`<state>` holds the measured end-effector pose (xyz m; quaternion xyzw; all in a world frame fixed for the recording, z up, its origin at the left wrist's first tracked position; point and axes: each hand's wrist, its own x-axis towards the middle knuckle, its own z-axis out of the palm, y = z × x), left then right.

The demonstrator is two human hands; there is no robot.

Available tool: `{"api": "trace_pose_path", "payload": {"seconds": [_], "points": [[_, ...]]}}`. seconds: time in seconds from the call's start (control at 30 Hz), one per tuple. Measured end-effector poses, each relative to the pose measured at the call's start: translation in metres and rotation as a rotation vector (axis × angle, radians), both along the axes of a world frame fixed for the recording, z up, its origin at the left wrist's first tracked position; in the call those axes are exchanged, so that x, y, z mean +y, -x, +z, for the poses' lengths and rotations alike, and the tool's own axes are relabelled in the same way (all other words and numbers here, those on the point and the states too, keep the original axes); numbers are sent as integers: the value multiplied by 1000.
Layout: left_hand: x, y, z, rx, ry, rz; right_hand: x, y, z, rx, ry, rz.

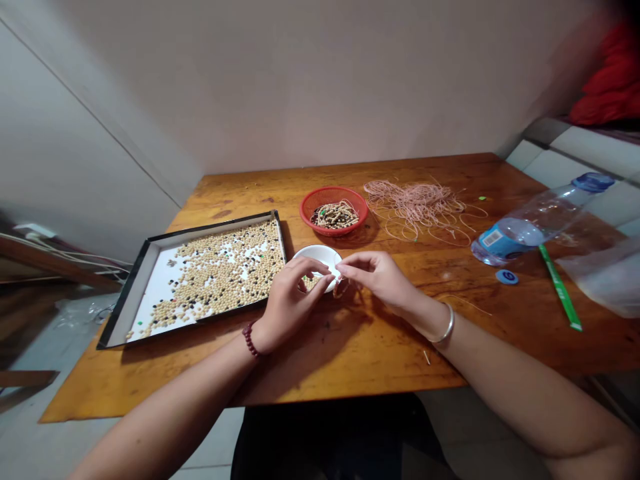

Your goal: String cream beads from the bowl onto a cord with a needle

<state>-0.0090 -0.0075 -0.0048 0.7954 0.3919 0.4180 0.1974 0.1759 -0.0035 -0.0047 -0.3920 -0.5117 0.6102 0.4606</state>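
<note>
Over the front edge of a small white bowl (pixel 320 253), my two hands nearly meet at the fingertips. My left hand (pixel 290 297), wearing a dark red bead bracelet, is closed in a pinch on something too small to make out. Thumb and forefinger of my right hand (pixel 385 280) pinch a thin cord, and a short string of beads (pixel 342 288) hangs just under those fingertips. A silver bangle circles the right wrist. My left hand covers part of the bowl, where a few tan and green beads show.
At left lies a black-rimmed tray (pixel 163 283) of tan and dark beads. Behind the bowl stands a red basket (pixel 334 195) with strung beads. Rightward are tangled pink cord (pixel 415 203), a tilted water bottle (pixel 537 217), a blue disc (pixel 507 277) and a green strip (pixel 560 290).
</note>
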Motion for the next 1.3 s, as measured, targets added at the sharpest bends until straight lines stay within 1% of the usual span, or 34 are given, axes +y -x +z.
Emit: {"api": "trace_pose_path", "payload": {"seconds": [0.07, 0.13, 0.2, 0.3, 0.37, 0.43, 0.57, 0.63, 0.73, 0.93, 1.13, 1.23, 1.3], "points": [[0, 1, -1, -25, -1, -21, -1, 0, -1, -31, 9, 61], [-1, 1, -2, -37, -14, -27, -2, 0, -1, -67, -4, 84], [-1, 2, -3, -41, -43, -6, -2, 1, -2, -98, -18, 103], [-2, 3, -3, -22, -134, 51, -2, 2, -2, -134, -8, 119], [-1, 3, -2, 5, -168, 51, -2, 2, -1, -147, 10, 125], [-1, 3, -3, 1, -125, 24, -2, 2, 0, -151, 20, 127], [-1, 1, -6, -66, 130, -37, -3, 2, 3, -155, 21, 136], [-2, 0, -7, -67, 214, -57, -3, 1, 4, -154, 16, 144], [-2, 0, -6, -45, 232, -59, -2, 0, 3, -148, 15, 149], [-1, 1, 0, -56, 295, -72, 1, 0, -3, -88, 65, 180], [1, 1, 1, -39, 300, -63, 0, 1, -2, -123, 22, 184], [0, 1, 1, -37, 269, -38, 0, 2, 0, -110, 20, 177], [-1, 1, 1, -5, 214, 14, 0, 3, -1, -83, 53, 151]]}}
